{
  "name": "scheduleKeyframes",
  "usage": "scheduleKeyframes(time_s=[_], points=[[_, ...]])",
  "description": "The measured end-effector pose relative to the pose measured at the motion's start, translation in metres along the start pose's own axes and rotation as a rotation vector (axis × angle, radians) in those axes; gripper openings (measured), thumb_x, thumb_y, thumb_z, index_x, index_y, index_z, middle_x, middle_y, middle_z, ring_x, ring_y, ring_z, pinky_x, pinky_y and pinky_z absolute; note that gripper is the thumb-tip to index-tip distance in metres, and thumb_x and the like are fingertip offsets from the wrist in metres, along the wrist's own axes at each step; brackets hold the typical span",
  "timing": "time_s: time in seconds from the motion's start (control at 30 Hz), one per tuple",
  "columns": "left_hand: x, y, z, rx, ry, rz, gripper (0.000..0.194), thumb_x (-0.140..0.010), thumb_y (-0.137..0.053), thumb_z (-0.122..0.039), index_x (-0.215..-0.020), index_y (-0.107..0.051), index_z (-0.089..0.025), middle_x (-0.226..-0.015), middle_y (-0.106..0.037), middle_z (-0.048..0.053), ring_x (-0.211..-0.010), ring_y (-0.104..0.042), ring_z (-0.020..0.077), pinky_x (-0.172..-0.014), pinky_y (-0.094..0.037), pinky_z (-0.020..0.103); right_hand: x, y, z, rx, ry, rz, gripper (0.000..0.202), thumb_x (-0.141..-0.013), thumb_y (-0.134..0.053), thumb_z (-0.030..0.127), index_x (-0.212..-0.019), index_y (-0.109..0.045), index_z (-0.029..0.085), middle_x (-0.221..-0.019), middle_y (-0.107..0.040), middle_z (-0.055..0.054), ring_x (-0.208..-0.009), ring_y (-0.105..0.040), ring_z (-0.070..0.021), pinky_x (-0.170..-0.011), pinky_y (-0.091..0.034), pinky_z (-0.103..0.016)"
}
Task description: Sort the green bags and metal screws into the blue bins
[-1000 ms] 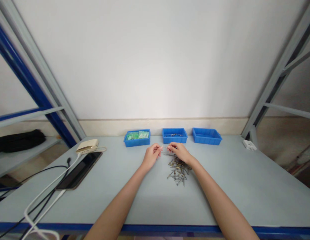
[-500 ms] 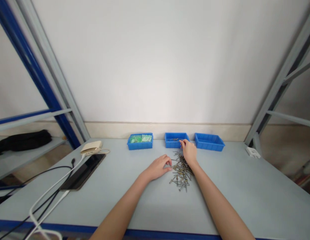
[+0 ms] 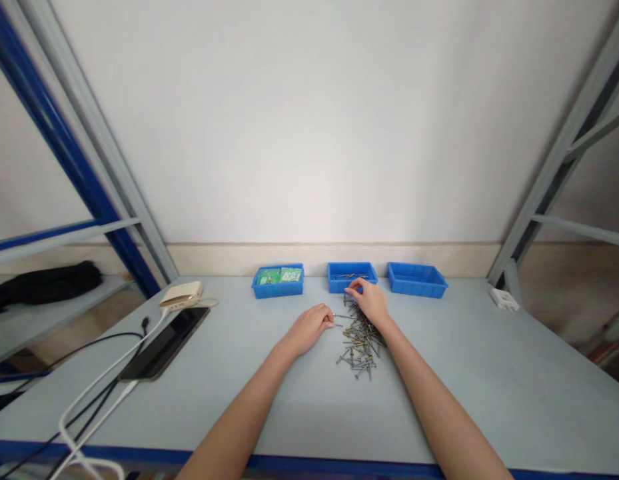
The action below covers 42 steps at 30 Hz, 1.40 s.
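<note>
A heap of loose metal screws [image 3: 362, 343] lies on the grey table between my hands, some yellowish and some silver. At its left edge my left hand [image 3: 312, 328] is closed, thumb and fingers pinched on a screw [image 3: 338, 325] whose shank sticks out to the right. My right hand [image 3: 371, 304] hovers over the far end of the heap, just in front of the middle blue bin [image 3: 338, 287]. Its thumb and forefinger pinch a thin screw [image 3: 345, 299] pointing down. Several screws [image 3: 350, 275] lie inside that bin.
The left blue bin [image 3: 278, 290] holds green-and-white packets [image 3: 279, 275]; another blue bin [image 3: 418, 286] stands at right. On the left are a dark phone [image 3: 164, 345], a cream box [image 3: 182, 294] and cables [image 3: 96, 387]. A white plug adapter [image 3: 504, 299] sits far right.
My right hand has moved left from the middle bin's front edge towards the far end of the heap. My left hand has drawn slightly left, its fingers closing on a screw.
</note>
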<state>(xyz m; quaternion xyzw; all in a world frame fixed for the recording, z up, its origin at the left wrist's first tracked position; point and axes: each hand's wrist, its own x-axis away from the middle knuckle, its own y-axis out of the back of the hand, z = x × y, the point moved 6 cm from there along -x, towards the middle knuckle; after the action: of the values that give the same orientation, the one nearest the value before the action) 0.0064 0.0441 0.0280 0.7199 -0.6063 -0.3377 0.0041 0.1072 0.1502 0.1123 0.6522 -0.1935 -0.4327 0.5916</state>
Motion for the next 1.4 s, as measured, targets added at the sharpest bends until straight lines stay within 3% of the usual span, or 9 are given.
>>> scheduleKeyframes(time_s=[0.2, 0.5, 0.63, 0.73, 0.83, 0.97, 1.03, 1.2, 1.4], points=[[0.0, 0.001, 0.003, 0.005, -0.003, -0.021, 0.01, -0.083, -0.046, -0.019, -0.079, -0.055, -0.017, -0.084, -0.059, 0.003, -0.081, -0.054, 0.0173, -0.075, -0.041, 0.027, 0.01, -0.013, 0.008, 0.266, 0.05, 0.15, 0.017, -0.074, -0.063, 0.035, -0.083, -0.068, 0.022, -0.094, -0.066, -0.005, -0.093, -0.056, -0.022, -0.076, -0.033, -0.03], [0.0, 0.002, 0.004, 0.014, 0.012, -0.008, 0.011, -0.082, -0.045, -0.018, -0.079, -0.055, -0.017, -0.085, -0.059, 0.003, -0.08, -0.054, 0.0169, -0.075, -0.041, 0.027, 0.018, -0.018, 0.027, 0.374, 0.205, 0.128, 0.01, -0.08, -0.058, 0.026, -0.079, -0.066, 0.019, -0.09, -0.065, -0.007, -0.094, -0.052, -0.0217, -0.08, -0.028, -0.033], [0.0, 0.001, 0.005, 0.026, 0.015, -0.008, 0.012, -0.082, -0.045, -0.019, -0.079, -0.056, -0.017, -0.084, -0.059, 0.004, -0.08, -0.054, 0.0172, -0.075, -0.04, 0.027, 0.009, 0.002, 0.027, 0.266, 0.196, -0.012, 0.016, -0.085, -0.051, 0.03, -0.083, -0.065, 0.021, -0.091, -0.066, -0.005, -0.092, -0.054, -0.0211, -0.08, -0.03, -0.033], [-0.001, 0.0, 0.01, 0.05, 0.028, -0.016, 0.012, -0.083, -0.046, -0.022, -0.08, -0.056, -0.017, -0.084, -0.06, 0.004, -0.081, -0.054, 0.0173, -0.074, -0.04, 0.027, -0.004, 0.02, 0.01, 0.187, 0.041, -0.149, 0.022, -0.088, -0.044, 0.032, -0.091, -0.063, 0.02, -0.092, -0.066, -0.007, -0.087, -0.056, -0.0203, -0.075, -0.034, -0.031], [-0.004, -0.003, 0.016, 0.11, 0.05, -0.01, 0.013, -0.082, -0.047, -0.025, -0.079, -0.056, -0.017, -0.082, -0.061, 0.003, -0.08, -0.055, 0.0171, -0.072, -0.04, 0.026, -0.01, 0.025, -0.005, 0.2, -0.06, -0.181, 0.022, -0.087, -0.044, 0.027, -0.094, -0.063, 0.018, -0.092, -0.065, -0.009, -0.087, -0.057, -0.0209, -0.073, -0.036, -0.029], [-0.007, -0.004, 0.021, 0.206, 0.074, -0.019, 0.016, -0.081, -0.047, -0.028, -0.077, -0.056, -0.016, -0.074, -0.06, 0.001, -0.072, -0.054, 0.0156, -0.067, -0.039, 0.024, -0.007, 0.028, -0.001, 0.151, 0.022, -0.214, 0.026, -0.087, -0.044, 0.025, -0.107, -0.058, 0.017, -0.096, -0.064, -0.009, -0.091, -0.055, -0.0207, -0.075, -0.037, -0.028], [-0.008, -0.003, 0.021, 0.254, 0.089, -0.028, 0.016, -0.082, -0.046, -0.029, -0.076, -0.054, -0.016, -0.067, -0.056, -0.001, -0.066, -0.052, 0.0144, -0.063, -0.037, 0.024, -0.004, 0.027, 0.007, 0.054, 0.072, -0.164, 0.025, -0.088, -0.043, 0.03, -0.102, -0.059, 0.017, -0.093, -0.065, -0.008, -0.086, -0.057, -0.0191, -0.073, -0.038, -0.026], [-0.009, 0.004, 0.02, 0.28, 0.102, -0.118, 0.026, -0.084, -0.04, -0.032, -0.064, -0.047, -0.017, -0.054, -0.045, -0.004, -0.055, -0.045, 0.0126, -0.058, -0.034, 0.024, 0.013, 0.006, 0.035, -0.102, 0.239, 0.242, 0.036, -0.089, -0.04, 0.039, -0.075, -0.064, 0.017, -0.07, -0.065, -0.003, -0.065, -0.056, -0.0146, -0.061, -0.035, -0.022], [-0.008, 0.011, 0.024, 0.196, 0.103, -0.22, 0.029, -0.085, -0.037, -0.034, -0.063, -0.045, -0.017, -0.057, -0.046, -0.002, -0.057, -0.043, 0.0132, -0.056, -0.03, 0.024, 0.027, -0.006, 0.043, -0.11, 0.248, 0.334, 0.037, -0.088, -0.041, 0.035, -0.064, -0.063, 0.017, -0.063, -0.065, -0.002, -0.057, -0.054, -0.013, -0.056, -0.032, -0.021]])
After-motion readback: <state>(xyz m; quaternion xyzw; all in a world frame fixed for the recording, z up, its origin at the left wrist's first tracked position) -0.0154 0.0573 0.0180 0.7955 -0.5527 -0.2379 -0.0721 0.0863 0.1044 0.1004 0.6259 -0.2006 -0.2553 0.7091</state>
